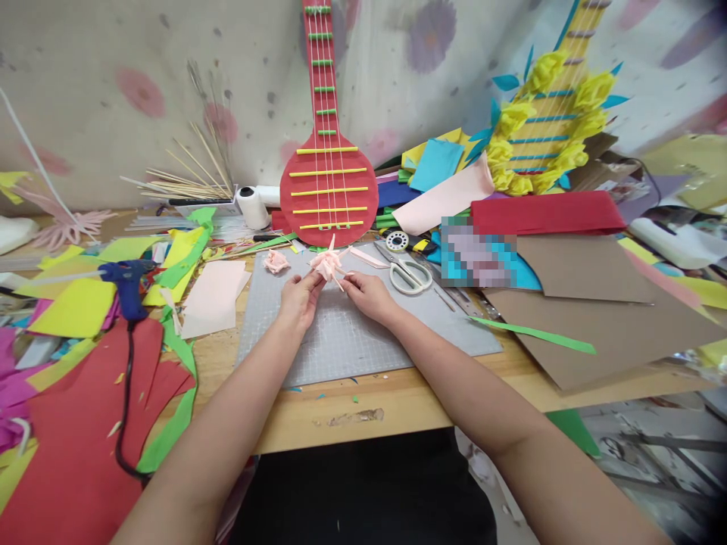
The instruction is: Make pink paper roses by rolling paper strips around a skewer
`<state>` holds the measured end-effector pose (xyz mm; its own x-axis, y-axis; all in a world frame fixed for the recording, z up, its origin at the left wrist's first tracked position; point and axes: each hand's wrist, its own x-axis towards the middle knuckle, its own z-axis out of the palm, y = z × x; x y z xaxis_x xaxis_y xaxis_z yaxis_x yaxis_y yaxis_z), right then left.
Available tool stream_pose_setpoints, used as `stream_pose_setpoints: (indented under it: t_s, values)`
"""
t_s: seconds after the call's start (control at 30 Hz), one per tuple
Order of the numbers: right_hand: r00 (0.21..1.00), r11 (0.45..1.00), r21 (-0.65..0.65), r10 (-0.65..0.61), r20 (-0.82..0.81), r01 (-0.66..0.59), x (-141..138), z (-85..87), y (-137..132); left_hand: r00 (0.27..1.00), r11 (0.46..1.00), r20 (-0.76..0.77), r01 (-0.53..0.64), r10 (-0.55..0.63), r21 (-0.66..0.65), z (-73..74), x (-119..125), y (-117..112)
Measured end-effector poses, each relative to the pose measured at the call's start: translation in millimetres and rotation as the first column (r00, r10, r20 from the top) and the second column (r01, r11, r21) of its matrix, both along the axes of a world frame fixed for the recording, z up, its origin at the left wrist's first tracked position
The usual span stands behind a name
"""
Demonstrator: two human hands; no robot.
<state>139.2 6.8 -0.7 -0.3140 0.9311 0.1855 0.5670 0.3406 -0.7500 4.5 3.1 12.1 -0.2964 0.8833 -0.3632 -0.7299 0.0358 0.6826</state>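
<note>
Between my two hands, over the grey cutting mat [363, 341], is a pale pink paper flower [326, 265] with narrow pointed strips sticking out. My left hand [301, 300] pinches its lower left side. The fingers of my right hand [368, 294] close on a thin pink strip at the flower's right. A second pink paper flower [276, 262] lies on the mat to the left of my hands. Scissors with white handles [411, 278] rest just right of my right hand, near a flat pink paper strip [368, 257].
A red paper lute [329, 189] leans against the wall behind the mat. A blue glue gun [128, 284], its cord trailing down, stands at left among paper scraps. Brown cardboard sheets [602, 325] and a red paper roll [548, 214] lie at right. Pink paper sheets [211, 297] lie beside the mat.
</note>
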Motion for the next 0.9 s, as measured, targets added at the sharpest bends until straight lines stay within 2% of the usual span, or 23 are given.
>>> stream_pose_setpoints:
  t_s: [0.1,0.27,0.37,0.57,0.73,0.9]
  values:
    - [1.0,1.0,-0.017,0.018,-0.013,-0.018,0.8,1.6,0.2,1.0,1.0,-0.021,0.008,-0.008,0.026,-1.2,-0.1,-0.4]
    - [0.996,0.996,-0.061,0.057,-0.063,-0.061,3.8,-1.9,3.7,0.99,0.989,-0.059,0.133,-0.129,0.07,-2.1,-3.4,-2.3]
    - [0.992,0.991,-0.104,0.068,-0.11,-0.08,6.3,-4.8,6.4,0.985,0.985,-0.078,0.161,-0.157,0.059,0.2,-5.4,-4.3]
    - [0.979,0.961,-0.229,0.115,-0.165,-0.152,8.6,-3.9,8.9,0.974,0.997,-0.211,0.08,-0.082,-0.019,2.9,-6.9,-6.9]
    - [0.978,0.952,-0.245,0.154,-0.139,-0.185,9.7,-4.0,11.4,0.951,0.998,-0.305,0.03,-0.045,-0.054,6.0,-7.5,-8.5]
    - [0.98,0.951,-0.246,0.16,-0.12,-0.185,11.1,-5.1,12.6,0.94,0.996,-0.336,0.043,-0.065,-0.074,4.5,-8.6,-7.5]
